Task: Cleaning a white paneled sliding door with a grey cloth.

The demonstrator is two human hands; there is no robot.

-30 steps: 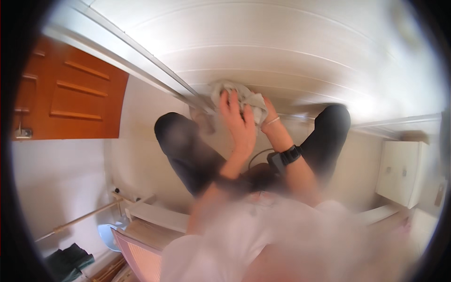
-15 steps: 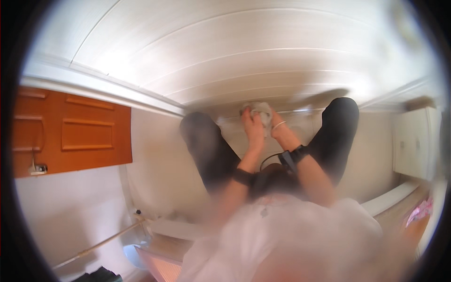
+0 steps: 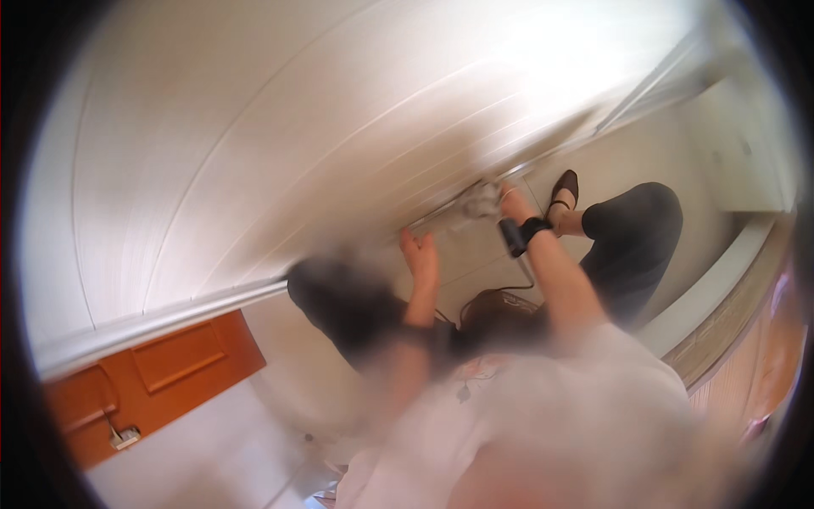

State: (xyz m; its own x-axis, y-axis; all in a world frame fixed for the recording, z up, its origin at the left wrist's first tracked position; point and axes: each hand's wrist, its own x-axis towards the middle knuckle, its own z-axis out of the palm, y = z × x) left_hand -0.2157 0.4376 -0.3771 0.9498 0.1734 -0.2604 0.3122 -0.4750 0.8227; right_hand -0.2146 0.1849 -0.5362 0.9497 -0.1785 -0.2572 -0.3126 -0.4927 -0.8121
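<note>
A crumpled greyish-white cloth (image 3: 481,202) is bunched low against the bottom edge of a large white panel (image 3: 339,161) with curved-looking grooves. My right hand (image 3: 515,204), closed, grips the cloth from its right side. Apart from it, to the left, my left hand (image 3: 420,253) is held near the panel's lower edge, its thumb and fingers apart and nothing seen in them. Both wrists wear black bands, and a thin dark cable runs by the right one.
My bent knees in dark trousers flank my hands, with a dark shoe (image 3: 566,187) beyond the right knee. An orange-brown panelled door (image 3: 182,352) with a metal handle is at lower left. A white cabinet (image 3: 746,148) stands at right, above a pale ledge (image 3: 708,280).
The view has swung, tilting the panel. My hands, earlier together at the cloth, are now apart: the left has let go and moved left, while the cloth stays with the right.
</note>
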